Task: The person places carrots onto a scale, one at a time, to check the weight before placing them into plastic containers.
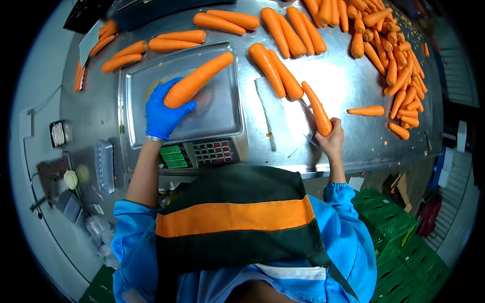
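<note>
My left hand (pixel 163 113), in a blue glove, grips a large carrot (pixel 199 80) by its thick end. The carrot slants up to the right over the metal tray (pixel 223 119) of an electronic scale with a keypad (pixel 213 151). My bare right hand (pixel 331 139) holds a smaller carrot (pixel 317 110) by its thick end, tip pointing away from me. Its tip is close to a pair of carrots (pixel 274 72) lying on the steel table (pixel 363 147). A white cloth or paper strip (pixel 276 117) lies between the scale and my right hand.
A carrot heap (pixel 401 72) covers the table's far right, with a single carrot (pixel 366 110) lying nearer. Several paired carrots (pixel 227 21) ring the scale's far side. A clear plastic container (pixel 104 166) is at left. Green crates (pixel 390 223) stand at lower right.
</note>
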`<state>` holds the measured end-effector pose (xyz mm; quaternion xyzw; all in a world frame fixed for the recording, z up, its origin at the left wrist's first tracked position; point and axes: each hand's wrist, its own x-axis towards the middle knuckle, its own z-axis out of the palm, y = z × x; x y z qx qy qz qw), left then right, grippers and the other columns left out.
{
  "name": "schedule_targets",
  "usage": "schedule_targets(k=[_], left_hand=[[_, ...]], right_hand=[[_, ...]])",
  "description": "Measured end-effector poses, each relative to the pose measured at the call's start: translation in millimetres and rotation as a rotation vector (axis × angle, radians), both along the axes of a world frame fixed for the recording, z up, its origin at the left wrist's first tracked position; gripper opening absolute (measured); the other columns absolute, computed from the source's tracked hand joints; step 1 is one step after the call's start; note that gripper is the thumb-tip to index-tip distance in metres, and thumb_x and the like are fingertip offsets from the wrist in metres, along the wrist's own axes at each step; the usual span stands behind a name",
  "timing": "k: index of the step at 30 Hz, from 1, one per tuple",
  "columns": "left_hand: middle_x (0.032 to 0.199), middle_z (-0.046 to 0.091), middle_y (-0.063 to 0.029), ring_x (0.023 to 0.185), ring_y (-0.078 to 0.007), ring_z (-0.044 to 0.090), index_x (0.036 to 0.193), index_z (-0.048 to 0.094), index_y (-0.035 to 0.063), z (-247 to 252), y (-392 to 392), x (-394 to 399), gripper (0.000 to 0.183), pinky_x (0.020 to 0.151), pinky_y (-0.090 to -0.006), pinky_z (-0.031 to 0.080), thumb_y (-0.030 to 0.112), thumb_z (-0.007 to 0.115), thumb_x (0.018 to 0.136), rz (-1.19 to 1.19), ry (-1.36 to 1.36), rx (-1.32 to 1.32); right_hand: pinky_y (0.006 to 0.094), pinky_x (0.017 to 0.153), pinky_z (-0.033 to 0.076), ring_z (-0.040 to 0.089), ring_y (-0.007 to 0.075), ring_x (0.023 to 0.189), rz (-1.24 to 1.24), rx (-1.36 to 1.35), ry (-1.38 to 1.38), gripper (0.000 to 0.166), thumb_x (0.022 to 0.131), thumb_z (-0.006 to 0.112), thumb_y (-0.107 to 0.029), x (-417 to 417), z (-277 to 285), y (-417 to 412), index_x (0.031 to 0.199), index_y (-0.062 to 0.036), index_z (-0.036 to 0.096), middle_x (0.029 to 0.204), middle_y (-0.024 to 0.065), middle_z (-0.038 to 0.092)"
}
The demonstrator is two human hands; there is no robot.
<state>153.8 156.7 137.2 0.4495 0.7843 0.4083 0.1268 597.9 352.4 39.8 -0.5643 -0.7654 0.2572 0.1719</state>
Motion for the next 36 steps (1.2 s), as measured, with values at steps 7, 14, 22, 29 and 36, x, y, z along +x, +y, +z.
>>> schedule_targets(k=[7, 14, 22, 29, 36], left_hand=[[0.108, 0.065, -0.0087, 0.099, -0.0214, 0.064, 0.12, 0.064, 0.0049, 50.9, -91.5, -32.6, 0.061, 0.087, -0.0343, 0.053, 0.013, 0.089, 0.065, 0.329, 0.029, 0.19], [0.113, 0.064, -0.0094, 0.098, -0.024, 0.063, 0.117, 0.066, 0.008, 94.5, -80.9, -51.3, 0.06, 0.087, -0.037, 0.052, 0.014, 0.089, 0.062, 0.052, 0.149, 0.425], [0.113, 0.064, -0.0062, 0.108, -0.0299, 0.056, 0.117, 0.068, 0.0249, 25.4, -33.5, -50.7, 0.064, 0.096, -0.0424, 0.047, 0.021, 0.088, 0.056, -0.106, 0.431, -0.057], [0.125, 0.054, -0.0118, 0.116, -0.0344, 0.05, 0.126, 0.061, 0.0225, 7.1, -38.4, -104.6, 0.084, 0.103, -0.0443, 0.042, 0.027, 0.091, 0.048, -0.16, 0.489, -0.208], [0.149, 0.032, -0.0186, 0.138, -0.0403, 0.031, 0.149, 0.032, 0.0146, -15.3, -57.6, -144.4, 0.113, 0.115, -0.0468, 0.032, 0.035, 0.092, 0.055, 0.09, -0.14, 0.11]], right_hand=[[0.0361, 0.076, 0.053, 0.066, 0.0267, 0.086, 0.207, 0.095, 0.391, 0.052, 0.068, 0.077, -0.012, -79.2, 84.1, 8.6, 0.109, -0.0028, 0.046, 0.094, 0.0187, 0.062], [0.0393, 0.079, 0.053, 0.066, 0.0393, 0.09, 0.688, 0.05, 0.254, 0.051, 0.068, 0.077, -0.013, -292.5, 127.0, -30.4, 0.11, -0.0031, 0.05, 0.098, 0.0217, 0.065], [0.0321, 0.082, 0.051, 0.064, 0.021, 0.095, 0.548, -0.284, 0.473, 0.061, 0.068, 0.08, -0.017, -284.0, 132.9, -6.2, 0.121, 0.005, 0.059, 0.104, 0.0148, 0.064], [0.0368, 0.092, 0.048, 0.063, 0.0292, 0.102, 0.776, -0.186, 0.433, 0.063, 0.07, 0.078, -0.029, -339.8, 133.0, -32.6, 0.123, 0.0009, 0.061, 0.112, 0.0166, 0.064], [0.0438, 0.103, 0.043, 0.055, 0.0385, 0.116, 0.902, 0.086, -0.031, 0.071, 0.072, 0.073, -0.027, -382.7, 101.9, -60.2, 0.136, -0.0073, 0.052, 0.131, 0.0224, 0.054]])
